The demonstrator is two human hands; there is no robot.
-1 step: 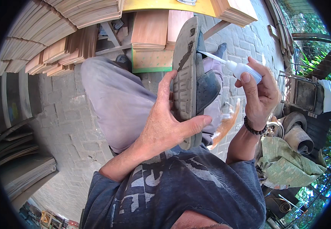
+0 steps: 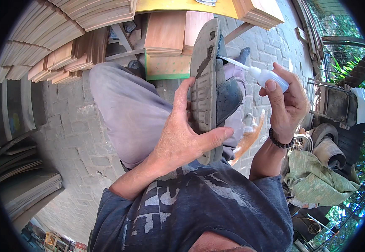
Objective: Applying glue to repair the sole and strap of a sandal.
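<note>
My left hand (image 2: 182,134) grips a dark slide sandal (image 2: 203,96) around its worn grey sole, with the thumb across the heel end. The sandal stands on its side, toe end away from me, and its sole has a dark, ragged worn patch. A wide dark strap (image 2: 229,100) bulges out on the right. In my right hand (image 2: 286,98) is a small white squeeze bottle (image 2: 271,79), pinched between thumb and fingers. Its long thin nozzle (image 2: 235,62) points left, and the tip reaches the gap at the sandal's upper edge near the strap.
Stacks of wooden boards (image 2: 67,52) line the far left, beside a yellow tabletop (image 2: 182,5). An orange and white cat (image 2: 249,138) is on the paved floor (image 2: 71,126) by my right leg. At right are a chair (image 2: 338,105), rolled material (image 2: 330,153) and a green cloth (image 2: 317,178).
</note>
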